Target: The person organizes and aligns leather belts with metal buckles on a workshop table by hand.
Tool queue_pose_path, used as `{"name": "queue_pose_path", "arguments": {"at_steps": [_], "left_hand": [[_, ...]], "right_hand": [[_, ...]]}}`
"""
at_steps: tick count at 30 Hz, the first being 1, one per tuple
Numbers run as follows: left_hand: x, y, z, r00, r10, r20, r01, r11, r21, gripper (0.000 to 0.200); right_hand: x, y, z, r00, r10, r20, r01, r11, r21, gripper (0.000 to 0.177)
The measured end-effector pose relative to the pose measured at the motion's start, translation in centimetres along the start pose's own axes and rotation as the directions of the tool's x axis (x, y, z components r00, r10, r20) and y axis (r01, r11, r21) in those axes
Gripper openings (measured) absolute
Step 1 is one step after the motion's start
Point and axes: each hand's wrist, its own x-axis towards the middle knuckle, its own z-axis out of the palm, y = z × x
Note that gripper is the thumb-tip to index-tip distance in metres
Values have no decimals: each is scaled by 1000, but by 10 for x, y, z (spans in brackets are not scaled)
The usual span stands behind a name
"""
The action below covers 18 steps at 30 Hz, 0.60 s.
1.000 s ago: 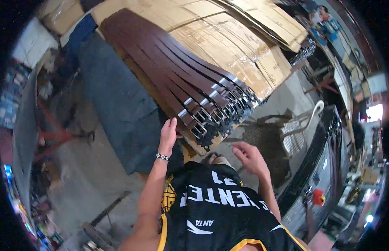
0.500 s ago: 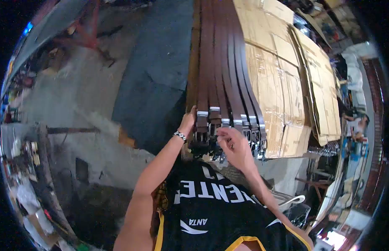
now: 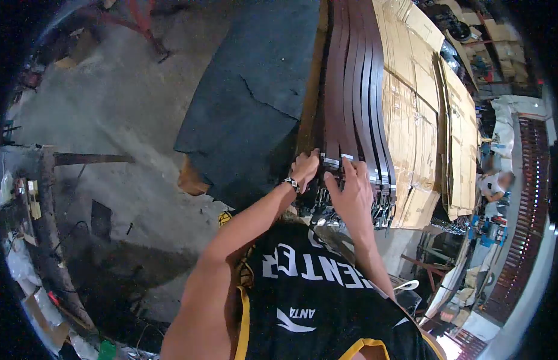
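Several long dark-brown belts lie side by side, their buckle ends toward me. Pale bands wrap the belts just behind dark metal buckles. At the left edge of the row, my left hand has its fingers bent around the outermost belt by its band. My right hand lies over the neighbouring belt ends, fingers extended forward and thumb apart. It covers some of the buckles beneath it.
Flattened cardboard lies right of the belts. A dark, cracked sheet covers the surface on the left, with concrete floor beyond. A person is at the far right, near a barred window.
My right hand has gone from curled fingers above the buckles to stretched fingers laid over the bands. My left fingers are now more bent at the belts' edge. The view has shifted left.
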Motion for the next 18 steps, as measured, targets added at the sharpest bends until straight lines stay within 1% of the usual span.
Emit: {"name": "queue_pose_path", "arguments": {"at_steps": [1, 2, 4, 5, 6, 7, 9, 12, 14, 16, 18], "left_hand": [[4, 6, -6, 999, -37, 22, 37, 999, -11, 63], [13, 1, -4, 997, -55, 61, 63, 990, -129, 64], [24, -3, -4, 986, -91, 141, 136, 926, -352, 65], [27, -6, -5, 987, -40, 154, 97, 916, -389, 63], [26, -5, -8, 986, 14, 164, 57, 904, -425, 61], [29, -6, -11, 963, 70, 259, 76, 854, -514, 60], [36, -11, -15, 884, 202, 421, 150, 731, -665, 58], [51, -16, -5, 946, 68, 317, 124, 828, -547, 58], [65, -29, 3, 946, 88, 311, 89, 854, -513, 58], [60, -26, -5, 939, 92, 330, 81, 876, -475, 58], [46, -22, -18, 924, 74, 375, 106, 892, -439, 58]], "right_hand": [[1, -6, 2, 1000, 13, 27, -12, 998, -54, 57], [2, -12, 3, 999, 22, 26, -20, 995, -94, 58], [3, -21, 5, 999, 42, 23, -38, 985, -170, 61], [4, -21, 7, 999, 40, 28, -34, 983, -178, 65], [6, -22, 8, 998, 51, 36, -43, 980, -193, 64], [6, -22, 10, 997, 62, 43, -52, 977, -208, 64], [7, -21, 13, 996, 81, 41, -70, 973, -221, 63], [9, -21, 14, 994, 109, 30, -101, 974, -204, 61], [9, -21, 13, 987, 153, 42, -143, 973, -182, 60], [8, -20, 14, 986, 164, 33, -156, 972, -178, 59], [7, -20, 14, 984, 178, 32, -170, 971, -168, 58]]}}
